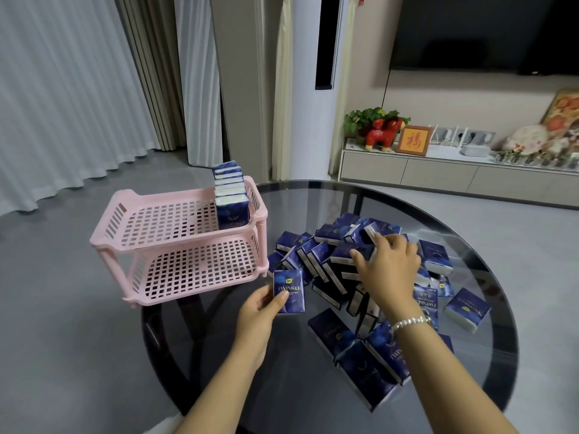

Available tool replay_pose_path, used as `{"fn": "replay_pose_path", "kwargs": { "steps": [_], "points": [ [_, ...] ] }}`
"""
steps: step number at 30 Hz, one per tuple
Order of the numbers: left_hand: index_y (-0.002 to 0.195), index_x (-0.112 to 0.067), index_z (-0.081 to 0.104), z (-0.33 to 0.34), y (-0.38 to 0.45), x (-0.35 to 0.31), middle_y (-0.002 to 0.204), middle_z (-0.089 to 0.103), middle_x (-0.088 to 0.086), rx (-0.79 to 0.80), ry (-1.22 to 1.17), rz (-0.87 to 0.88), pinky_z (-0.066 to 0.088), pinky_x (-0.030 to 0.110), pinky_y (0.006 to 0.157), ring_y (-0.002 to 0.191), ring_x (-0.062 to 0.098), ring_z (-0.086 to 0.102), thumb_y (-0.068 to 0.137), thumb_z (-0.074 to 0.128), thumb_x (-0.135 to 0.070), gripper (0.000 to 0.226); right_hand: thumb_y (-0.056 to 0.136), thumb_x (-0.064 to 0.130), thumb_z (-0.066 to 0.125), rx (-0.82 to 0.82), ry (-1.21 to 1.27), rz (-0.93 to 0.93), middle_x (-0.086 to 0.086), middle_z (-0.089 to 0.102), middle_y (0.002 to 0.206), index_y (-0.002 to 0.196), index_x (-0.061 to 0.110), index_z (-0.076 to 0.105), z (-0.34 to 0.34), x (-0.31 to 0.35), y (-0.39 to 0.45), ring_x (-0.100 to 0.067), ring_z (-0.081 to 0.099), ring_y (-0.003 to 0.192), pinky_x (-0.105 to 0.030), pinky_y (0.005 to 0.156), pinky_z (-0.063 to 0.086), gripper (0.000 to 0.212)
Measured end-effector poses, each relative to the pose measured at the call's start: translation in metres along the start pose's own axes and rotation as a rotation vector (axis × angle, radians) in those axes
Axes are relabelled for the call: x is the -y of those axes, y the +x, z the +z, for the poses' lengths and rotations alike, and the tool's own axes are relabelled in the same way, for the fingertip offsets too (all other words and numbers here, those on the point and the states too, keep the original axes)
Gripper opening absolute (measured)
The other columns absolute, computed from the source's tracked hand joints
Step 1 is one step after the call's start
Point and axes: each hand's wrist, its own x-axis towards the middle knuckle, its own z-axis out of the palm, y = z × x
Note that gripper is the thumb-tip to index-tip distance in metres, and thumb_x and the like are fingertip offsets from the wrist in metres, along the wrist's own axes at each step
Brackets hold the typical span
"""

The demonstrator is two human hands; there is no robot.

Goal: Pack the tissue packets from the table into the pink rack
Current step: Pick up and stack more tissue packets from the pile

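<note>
A pink two-tier rack (150, 242) stands on the left edge of a round dark glass table (488, 261). A row of several blue tissue packets (231, 198) stands upright at the right end of its top tier; the lower tier holds nothing. My left hand (260, 311) holds one blue tissue packet (289, 292) upright just right of the rack's lower tier. My right hand (391, 267) rests on the loose pile of blue packets (332, 261) in the table's middle, its fingers curled around a packet (380, 230) at the top of the pile.
More packets lie scattered near the table's right and front (466, 308). The rack overhangs the table's left rim above a grey floor. Curtains hang at the far left. A low TV cabinet (438, 173) with ornaments stands behind the table.
</note>
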Motion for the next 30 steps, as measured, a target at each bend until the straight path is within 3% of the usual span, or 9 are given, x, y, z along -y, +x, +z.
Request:
{"fn": "replay_pose_path", "kwargs": {
  "steps": [3,7,10,16,19,25,27,30],
  "points": [
    [0.113,-0.008,0.063,-0.001,0.001,0.001,0.112,0.07,0.011,0.002,-0.025,-0.007,0.046,0.047,0.101,0.108,0.028,0.064,0.088,0.061,-0.005,0.025,0.088,0.054,0.05,0.087,-0.078,0.006,-0.01,0.046,0.135,0.129,0.013,0.047,0.003,-0.002,0.005,-0.031,0.033,0.125,-0.041,0.101,0.027,0.059],
    [0.107,-0.015,0.061,-0.001,-0.001,-0.001,0.107,0.07,0.008,0.036,-0.034,-0.013,0.058,0.028,0.075,0.093,0.02,0.068,0.09,0.058,-0.005,0.02,0.084,0.051,0.058,0.11,0.018,0.021,-0.007,0.05,0.133,0.128,0.018,0.045,0.003,-0.001,0.004,-0.03,0.034,0.125,-0.042,0.101,0.024,0.057],
    [0.105,-0.016,0.061,-0.001,-0.003,-0.001,0.103,0.07,0.008,0.033,-0.024,-0.005,0.058,0.026,0.067,0.086,0.017,0.07,0.09,0.059,-0.007,0.018,0.082,0.045,0.065,0.093,0.106,-0.002,-0.006,0.053,0.129,0.124,0.024,0.048,0.002,-0.001,-0.002,-0.031,0.037,0.123,-0.041,0.102,0.022,0.05],
    [0.119,-0.018,0.057,-0.003,-0.009,-0.005,0.108,0.07,0.008,0.051,-0.036,0.001,0.058,0.028,0.071,0.092,0.018,0.071,0.091,0.059,-0.01,0.03,0.079,0.023,0.073,0.056,0.374,-0.097,0.0,0.046,0.131,0.127,0.021,0.046,0.005,-0.002,-0.012,-0.019,0.042,0.123,-0.035,0.107,0.018,0.056],
    [0.128,-0.019,0.054,-0.006,-0.012,-0.006,0.112,0.07,0.006,0.06,-0.026,0.008,0.058,0.034,0.079,0.097,0.02,0.07,0.091,0.059,-0.013,0.038,0.076,0.013,0.075,0.085,0.599,-0.152,0.007,0.048,0.121,0.124,0.019,0.049,0.002,0.0,-0.019,-0.015,0.049,0.111,-0.031,0.098,0.042,0.055],
    [0.134,-0.017,0.053,-0.01,-0.017,-0.011,0.121,0.067,0.004,0.102,-0.02,-0.005,0.056,0.039,0.086,0.106,0.02,0.067,0.092,0.058,-0.019,0.042,0.083,0.012,0.069,0.436,0.832,-0.221,0.011,0.061,0.113,0.126,0.03,0.055,-0.002,0.001,-0.03,0.002,0.058,0.093,-0.007,0.076,0.047,0.049],
    [0.132,-0.016,0.054,-0.011,-0.02,-0.012,0.121,0.067,0.006,0.122,-0.033,-0.021,0.056,0.041,0.086,0.107,0.022,0.066,0.092,0.057,-0.022,0.041,0.086,0.01,0.064,0.524,0.853,-0.253,0.013,0.058,0.121,0.128,0.032,0.054,0.001,0.004,-0.035,0.008,0.053,0.104,-0.002,0.081,0.042,0.048],
    [0.129,-0.014,0.055,-0.01,-0.024,-0.012,0.118,0.068,0.009,0.17,0.01,-0.018,0.056,0.044,0.085,0.104,0.024,0.067,0.084,0.059,-0.034,0.049,0.088,0.008,0.06,0.548,0.837,-0.302,0.013,0.057,0.121,0.13,0.029,0.052,0.007,0.009,-0.043,0.009,0.051,0.107,-0.007,0.09,0.042,0.048]
  ]
}}
